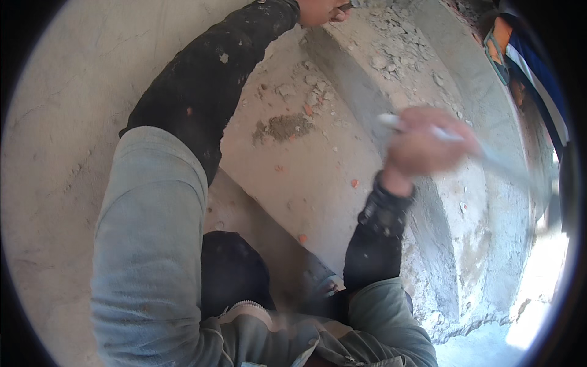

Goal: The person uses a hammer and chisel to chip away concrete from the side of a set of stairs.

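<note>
My left hand (321,11) is at the top edge of the view, its fingers closed around a dark metal piece (346,6), mostly cut off, so its kind cannot be told. To the right, my right hand (429,142) is raised and blurred by motion. It grips a long tool with a whitish handle end (389,120); the shaft runs down to the right into a blurred far end, whose shape is unclear. Below the hands are rough concrete steps (316,183), with broken plaster chips (396,46) on the upper one.
A plastered wall (59,151) runs along the left. Mortar crumbs (284,127) and small orange brick bits (355,183) lie on the step before me. At the upper right are an orange thing (501,36) and blue and white material (534,69). My dark-clad knee (236,266) is below.
</note>
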### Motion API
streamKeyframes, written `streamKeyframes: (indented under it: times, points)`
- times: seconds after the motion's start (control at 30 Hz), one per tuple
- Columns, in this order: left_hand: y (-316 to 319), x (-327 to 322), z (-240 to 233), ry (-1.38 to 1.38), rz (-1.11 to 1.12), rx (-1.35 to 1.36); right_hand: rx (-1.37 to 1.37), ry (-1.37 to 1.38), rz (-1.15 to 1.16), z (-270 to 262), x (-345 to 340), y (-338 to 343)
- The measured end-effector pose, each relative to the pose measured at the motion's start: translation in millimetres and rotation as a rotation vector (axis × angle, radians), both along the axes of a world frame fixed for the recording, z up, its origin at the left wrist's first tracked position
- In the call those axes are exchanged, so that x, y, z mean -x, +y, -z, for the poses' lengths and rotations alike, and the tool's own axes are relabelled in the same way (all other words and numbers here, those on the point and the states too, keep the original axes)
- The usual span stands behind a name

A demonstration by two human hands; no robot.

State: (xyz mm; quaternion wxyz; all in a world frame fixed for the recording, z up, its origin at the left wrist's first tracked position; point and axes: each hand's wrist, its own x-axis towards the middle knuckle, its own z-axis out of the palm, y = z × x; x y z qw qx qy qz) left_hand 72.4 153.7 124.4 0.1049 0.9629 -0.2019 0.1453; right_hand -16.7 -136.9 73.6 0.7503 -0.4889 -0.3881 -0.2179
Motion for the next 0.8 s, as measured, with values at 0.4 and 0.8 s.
streamKeyframes:
  times: [0.4,0.8]
  points:
    - [2.5,19.8,-12.0,0.086,-0.062,0.073,-0.102,0.035,-0.061,-21.7,16.3,1.7]
    - [-0.8,18.6,-9.2,0.065,-0.087,0.088,0.038,0.092,-0.015,-13.0,-3.5,10.5]
